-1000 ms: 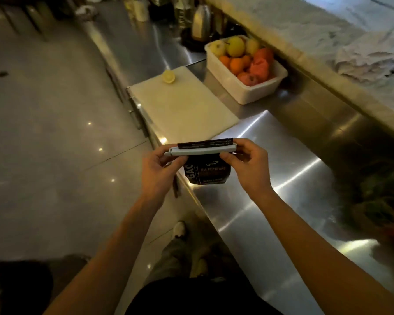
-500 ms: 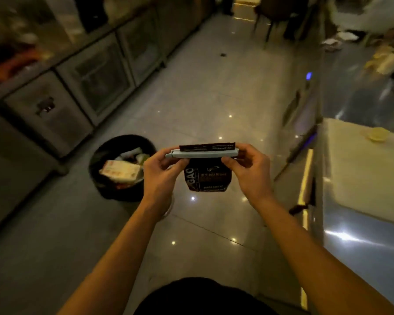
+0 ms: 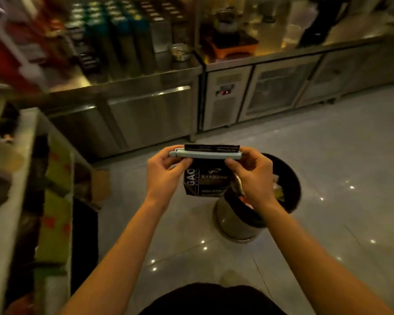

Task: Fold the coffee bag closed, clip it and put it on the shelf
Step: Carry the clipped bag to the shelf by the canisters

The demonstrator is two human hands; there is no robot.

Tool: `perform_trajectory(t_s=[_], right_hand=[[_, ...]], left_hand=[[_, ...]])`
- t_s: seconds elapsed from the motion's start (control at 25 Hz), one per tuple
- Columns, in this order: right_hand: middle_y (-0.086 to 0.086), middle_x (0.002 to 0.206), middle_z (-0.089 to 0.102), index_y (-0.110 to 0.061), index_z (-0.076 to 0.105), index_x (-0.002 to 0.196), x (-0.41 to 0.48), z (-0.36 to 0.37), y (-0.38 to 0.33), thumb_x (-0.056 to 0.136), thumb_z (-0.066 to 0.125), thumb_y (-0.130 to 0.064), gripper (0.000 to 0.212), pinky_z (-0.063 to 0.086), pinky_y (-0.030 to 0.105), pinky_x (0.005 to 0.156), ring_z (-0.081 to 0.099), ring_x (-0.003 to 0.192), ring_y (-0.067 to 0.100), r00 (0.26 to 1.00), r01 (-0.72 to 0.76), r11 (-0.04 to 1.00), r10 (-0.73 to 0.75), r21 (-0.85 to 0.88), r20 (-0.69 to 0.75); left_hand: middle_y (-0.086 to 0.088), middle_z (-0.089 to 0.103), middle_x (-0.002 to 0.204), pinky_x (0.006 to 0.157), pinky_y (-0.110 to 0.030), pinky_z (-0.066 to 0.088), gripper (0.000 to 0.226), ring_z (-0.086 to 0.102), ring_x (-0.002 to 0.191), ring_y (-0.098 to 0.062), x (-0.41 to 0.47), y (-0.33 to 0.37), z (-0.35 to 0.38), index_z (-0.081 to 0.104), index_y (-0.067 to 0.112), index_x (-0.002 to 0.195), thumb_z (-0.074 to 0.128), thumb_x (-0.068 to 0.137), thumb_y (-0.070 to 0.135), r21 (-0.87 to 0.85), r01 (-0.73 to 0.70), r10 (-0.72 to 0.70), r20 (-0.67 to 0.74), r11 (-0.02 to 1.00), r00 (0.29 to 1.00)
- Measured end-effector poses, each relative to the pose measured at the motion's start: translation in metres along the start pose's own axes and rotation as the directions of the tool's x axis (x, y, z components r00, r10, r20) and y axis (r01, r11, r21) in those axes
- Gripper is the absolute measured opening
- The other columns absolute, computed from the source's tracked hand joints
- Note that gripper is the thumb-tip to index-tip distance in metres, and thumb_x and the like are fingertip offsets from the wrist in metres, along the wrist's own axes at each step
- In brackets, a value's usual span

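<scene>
While we turn away from the counter, the view changes and the grip does not:
Coffee bag (image 3: 206, 181): it hangs in the air in front of us, over the floor, with the bin (image 3: 282, 196) just behind it.
Clip (image 3: 205, 154): the pale bar lies across the folded top, with a strip of the fold above it.
Left hand (image 3: 163, 176): it pinches the clip's hinged end and the bag's edge.
Right hand (image 3: 253, 176): it pinches the other end of the clip.
Change: 1 second ago the steel counter and fruit tub lay ahead; now we face refrigerated cabinets (image 3: 280, 92) and a rack (image 3: 55, 201) at our left.
Meaning: we judge folding and clipping done, so 1 step remains, reaching the shelf.
Caution: which surface is the shelf we cannot tell.
</scene>
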State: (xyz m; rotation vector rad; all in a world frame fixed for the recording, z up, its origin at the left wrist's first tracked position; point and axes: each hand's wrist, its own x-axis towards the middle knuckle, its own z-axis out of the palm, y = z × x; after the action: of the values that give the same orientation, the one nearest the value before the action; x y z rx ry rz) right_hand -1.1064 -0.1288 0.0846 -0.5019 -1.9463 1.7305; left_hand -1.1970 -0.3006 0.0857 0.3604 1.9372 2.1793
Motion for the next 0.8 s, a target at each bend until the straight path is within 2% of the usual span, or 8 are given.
perform_trajectory(t_s=[0.2,0.32,0.64,0.8], right_hand=[[0.004,0.098,0.073,-0.009,0.066,0.107,0.088,0.095,0.007,0.081,0.071,-0.005,0.027,0.058,0.031,0.082,0.071,0.092,0.015,0.978,0.022,1.000,-0.025,0.013,0.209],[0.005,0.098,0.073,-0.008,0.066,0.106,0.149,0.141,0.020,0.081,0.071,-0.004,0.026,0.059,0.033,0.082,0.071,0.091,0.015,0.958,0.007,0.999,-0.016,0.034,0.287],[0.007,0.100,0.072,-0.009,0.065,0.107,0.331,0.263,0.028,0.080,0.072,-0.007,0.028,0.059,0.039,0.084,0.070,0.094,0.017,0.895,0.007,0.999,-0.024,0.040,0.445],[0.003,0.099,0.073,-0.010,0.065,0.107,0.408,0.335,0.030,0.080,0.072,-0.007,0.027,0.058,0.034,0.082,0.070,0.093,0.015,0.875,-0.002,0.999,-0.018,0.041,0.483]], left_hand=[[0.006,0.077,0.088,0.078,-0.020,0.055,0.029,0.072,0.091,-0.012,0.073,-0.007,-0.068,0.068,0.018,0.100,0.071,0.080,-0.003,0.015,-0.011,0.013,-0.202,1.000,0.979],[-0.001,0.076,0.094,0.080,-0.023,0.056,0.029,0.072,0.093,-0.015,0.131,-0.018,-0.093,0.067,0.013,0.104,0.071,0.080,-0.002,0.037,0.007,0.004,-0.285,0.999,0.959],[0.001,0.075,0.096,0.082,-0.030,0.059,0.031,0.072,0.096,-0.015,0.307,-0.012,-0.149,0.066,0.025,0.099,0.071,0.081,0.000,0.059,0.010,0.018,-0.451,0.998,0.892],[0.003,0.074,0.097,0.081,-0.025,0.059,0.031,0.071,0.096,-0.010,0.394,-0.009,-0.189,0.066,0.025,0.100,0.070,0.082,0.001,0.077,0.016,0.025,-0.500,0.997,0.866]])
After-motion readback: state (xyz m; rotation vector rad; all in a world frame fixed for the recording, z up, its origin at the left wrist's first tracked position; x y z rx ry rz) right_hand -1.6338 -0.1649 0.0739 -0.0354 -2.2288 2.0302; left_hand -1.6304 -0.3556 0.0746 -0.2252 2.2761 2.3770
